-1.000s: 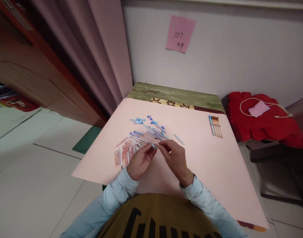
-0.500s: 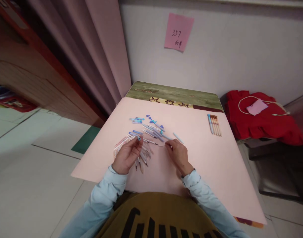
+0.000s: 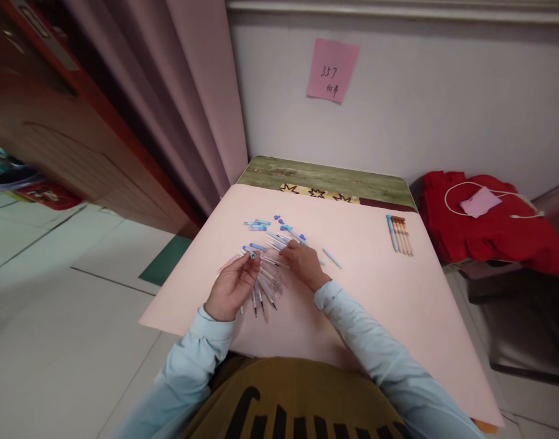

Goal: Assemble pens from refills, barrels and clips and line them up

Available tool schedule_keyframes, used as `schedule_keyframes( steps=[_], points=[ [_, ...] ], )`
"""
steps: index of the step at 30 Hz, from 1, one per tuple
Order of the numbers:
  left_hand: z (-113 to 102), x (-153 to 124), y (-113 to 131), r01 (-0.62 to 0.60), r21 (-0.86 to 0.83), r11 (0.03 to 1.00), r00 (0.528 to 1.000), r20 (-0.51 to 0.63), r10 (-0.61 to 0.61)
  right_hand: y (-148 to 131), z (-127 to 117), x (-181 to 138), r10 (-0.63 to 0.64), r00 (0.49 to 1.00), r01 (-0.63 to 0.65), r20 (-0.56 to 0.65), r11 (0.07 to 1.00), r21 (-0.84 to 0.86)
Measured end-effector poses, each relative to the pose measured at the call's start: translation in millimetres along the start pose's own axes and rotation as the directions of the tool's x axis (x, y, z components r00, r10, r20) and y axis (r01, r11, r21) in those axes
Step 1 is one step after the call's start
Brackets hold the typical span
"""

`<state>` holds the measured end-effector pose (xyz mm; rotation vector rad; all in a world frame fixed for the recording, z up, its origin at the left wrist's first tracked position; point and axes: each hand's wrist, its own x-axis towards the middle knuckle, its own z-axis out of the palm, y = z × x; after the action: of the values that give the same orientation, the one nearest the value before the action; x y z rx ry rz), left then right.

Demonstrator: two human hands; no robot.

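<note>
My left hand point(image 3: 233, 285) is curled round a small blue pen part point(image 3: 252, 255), held up at its fingertips over a pile of thin refills point(image 3: 261, 292). My right hand point(image 3: 303, 263) reaches forward, fingers bent down onto the scattered blue pen barrels and caps point(image 3: 279, 235); whether it grips one is hidden. All of this lies on a pink sheet point(image 3: 380, 292) covering the small table.
A row of finished pens point(image 3: 399, 233), one blue and several orange, lies at the sheet's far right. One loose pale blue barrel point(image 3: 331, 257) rests right of my hand. A red cloth point(image 3: 489, 228) with a white cable sits beside the table. A pink note point(image 3: 333, 70) hangs on the wall.
My hands have parted. The left stayed low over the refills with the blue part; the right moved forward and left from the bare sheet to the pile of pen parts.
</note>
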<state>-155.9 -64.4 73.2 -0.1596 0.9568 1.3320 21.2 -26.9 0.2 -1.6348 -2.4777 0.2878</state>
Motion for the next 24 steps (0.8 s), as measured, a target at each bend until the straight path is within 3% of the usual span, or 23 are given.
schedule_keyframes(
  steps=[6,14,17,19,21,24],
  points=[
    [-3.3,0.0,3.4,0.002,-0.01,1.0,1.0,-0.021,-0.002,3.8,-0.2,3.2,-0.113,0.992,0.117,0.055,0.99,-0.082],
    [-3.2,6.7,-6.3,-0.006,0.043,0.999,1.0,0.022,0.005,2.2,-1.1,-0.4,-0.111,0.993,0.114,0.031,0.988,-0.107],
    [-0.8,7.0,-14.3,0.022,0.07,0.997,0.999,0.033,-0.025,-0.1,-7.8,-9.9,-0.019,0.992,0.015,-0.121,0.999,-0.037],
    [0.5,7.8,-20.4,0.064,0.083,0.994,0.997,0.031,-0.067,-4.4,-16.0,-22.0,0.055,0.951,-0.023,-0.303,0.994,0.109],
    [1.7,9.1,-27.4,0.104,0.1,0.99,0.994,0.028,-0.107,-11.0,-26.0,-36.8,0.099,0.888,0.022,-0.45,0.967,0.255],
    [4.3,10.6,-39.1,0.147,0.132,0.98,0.987,0.051,-0.155,-21.2,-39.0,-56.4,0.09,0.825,0.123,-0.557,0.935,0.332]
  ],
)
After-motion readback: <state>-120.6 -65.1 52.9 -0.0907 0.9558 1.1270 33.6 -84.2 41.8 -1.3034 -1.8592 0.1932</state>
